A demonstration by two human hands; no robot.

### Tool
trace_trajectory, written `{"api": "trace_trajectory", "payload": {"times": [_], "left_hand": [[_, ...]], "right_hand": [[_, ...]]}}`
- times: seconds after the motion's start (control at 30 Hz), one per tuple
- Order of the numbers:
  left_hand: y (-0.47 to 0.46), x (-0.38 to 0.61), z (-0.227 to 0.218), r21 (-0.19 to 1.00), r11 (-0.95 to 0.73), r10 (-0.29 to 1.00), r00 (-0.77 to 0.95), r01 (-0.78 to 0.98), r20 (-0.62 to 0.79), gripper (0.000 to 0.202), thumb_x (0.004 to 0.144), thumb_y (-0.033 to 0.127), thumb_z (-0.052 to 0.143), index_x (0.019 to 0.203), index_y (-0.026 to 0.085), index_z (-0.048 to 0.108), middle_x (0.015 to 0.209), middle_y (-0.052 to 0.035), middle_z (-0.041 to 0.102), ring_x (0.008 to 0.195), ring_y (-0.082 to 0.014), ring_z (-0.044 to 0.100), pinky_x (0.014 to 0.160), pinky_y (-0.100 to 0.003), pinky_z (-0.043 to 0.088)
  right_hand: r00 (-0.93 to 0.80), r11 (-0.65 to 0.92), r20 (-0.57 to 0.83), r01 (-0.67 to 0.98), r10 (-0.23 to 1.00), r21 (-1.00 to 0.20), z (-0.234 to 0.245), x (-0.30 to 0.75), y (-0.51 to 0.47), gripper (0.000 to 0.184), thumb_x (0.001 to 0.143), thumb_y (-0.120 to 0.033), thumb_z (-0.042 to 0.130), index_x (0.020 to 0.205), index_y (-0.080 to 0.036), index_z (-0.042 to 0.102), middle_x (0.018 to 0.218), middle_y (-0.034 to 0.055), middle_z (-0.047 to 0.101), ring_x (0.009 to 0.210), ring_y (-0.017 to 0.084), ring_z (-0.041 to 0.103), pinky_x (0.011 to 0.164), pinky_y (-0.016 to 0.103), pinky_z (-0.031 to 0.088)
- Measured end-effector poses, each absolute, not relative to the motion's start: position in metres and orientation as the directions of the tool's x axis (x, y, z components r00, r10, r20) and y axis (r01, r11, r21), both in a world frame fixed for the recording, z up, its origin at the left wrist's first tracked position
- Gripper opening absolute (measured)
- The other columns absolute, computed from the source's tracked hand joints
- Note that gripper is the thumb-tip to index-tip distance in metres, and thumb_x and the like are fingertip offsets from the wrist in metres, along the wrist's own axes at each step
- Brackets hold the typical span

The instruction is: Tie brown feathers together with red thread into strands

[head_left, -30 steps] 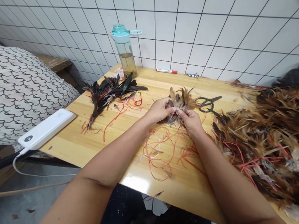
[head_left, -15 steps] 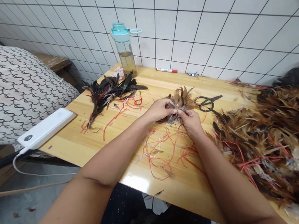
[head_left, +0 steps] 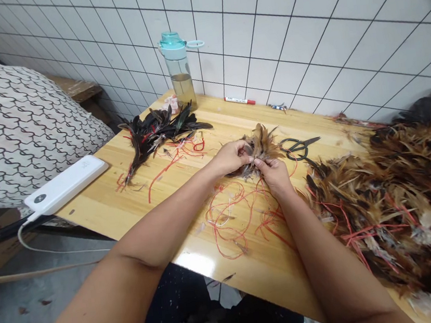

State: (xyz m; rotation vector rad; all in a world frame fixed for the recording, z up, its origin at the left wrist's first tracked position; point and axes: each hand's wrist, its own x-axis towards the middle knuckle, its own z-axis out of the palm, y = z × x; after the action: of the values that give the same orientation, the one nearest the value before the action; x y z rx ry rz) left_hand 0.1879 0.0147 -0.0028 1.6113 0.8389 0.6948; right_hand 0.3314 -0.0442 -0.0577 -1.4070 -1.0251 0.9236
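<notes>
Brown and grey feathers (head_left: 263,140) fan out in a small bunch above the middle of the table. My left hand (head_left: 234,156) pinches the bunch from its left side, thumb and fingers closed. From the right, my right hand (head_left: 275,174) grips its lower part, the fingertips of both hands almost meeting. The quill ends between the fingers are too small to make out. Loose red string (head_left: 229,222) lies tangled on the wood just below the hands. Black-handled scissors (head_left: 296,147) rest right beside the feathers, blades pointing right.
A large heap of brown feathers (head_left: 400,196) with red ties covers the table's right side. Black feathers (head_left: 157,132) lie at the left, before a water bottle (head_left: 180,74). A marker (head_left: 239,101) lies near the tiled wall. A white power bank (head_left: 67,185) sits at the left edge.
Both hands stay almost in place, still pinching the bunch. Its feathers have shifted slightly, the upper ones leaning a little differently. Nothing else has visibly moved.
</notes>
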Motion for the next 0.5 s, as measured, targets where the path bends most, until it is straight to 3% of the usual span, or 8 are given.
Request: {"api": "trace_trajectory", "payload": {"times": [0.27, 0.5], "left_hand": [[0.015, 0.185, -0.004, 0.900, -0.314, 0.803, 0.590, 0.304, 0.081, 0.010, 0.069, 0.017, 0.065, 0.075, 0.014, 0.058, 0.061, 0.0056, 0.051, 0.058, -0.0083, 0.046, 0.057, -0.021, 0.034], [0.004, 0.184, 0.009, 0.600, -0.621, 0.745, 0.617, 0.504, 0.253, 0.009, 0.077, 0.018, 0.056, 0.074, 0.014, 0.064, 0.068, -0.0008, 0.061, 0.064, -0.0126, 0.051, 0.062, -0.024, 0.036]], "right_hand": [[0.290, 0.012, 0.015, 0.013, 0.957, -1.000, -0.057, 0.331, -0.045, 0.037, 0.060, -0.053, 0.073, 0.062, -0.017, 0.064, 0.058, -0.0002, 0.061, 0.056, 0.013, 0.052, 0.059, 0.027, 0.045], [0.312, 0.022, 0.034, 0.042, 0.949, -0.999, -0.057, 0.331, -0.044, 0.039, 0.061, -0.055, 0.071, 0.061, -0.017, 0.062, 0.055, 0.0005, 0.059, 0.059, 0.015, 0.056, 0.058, 0.028, 0.046]]}}
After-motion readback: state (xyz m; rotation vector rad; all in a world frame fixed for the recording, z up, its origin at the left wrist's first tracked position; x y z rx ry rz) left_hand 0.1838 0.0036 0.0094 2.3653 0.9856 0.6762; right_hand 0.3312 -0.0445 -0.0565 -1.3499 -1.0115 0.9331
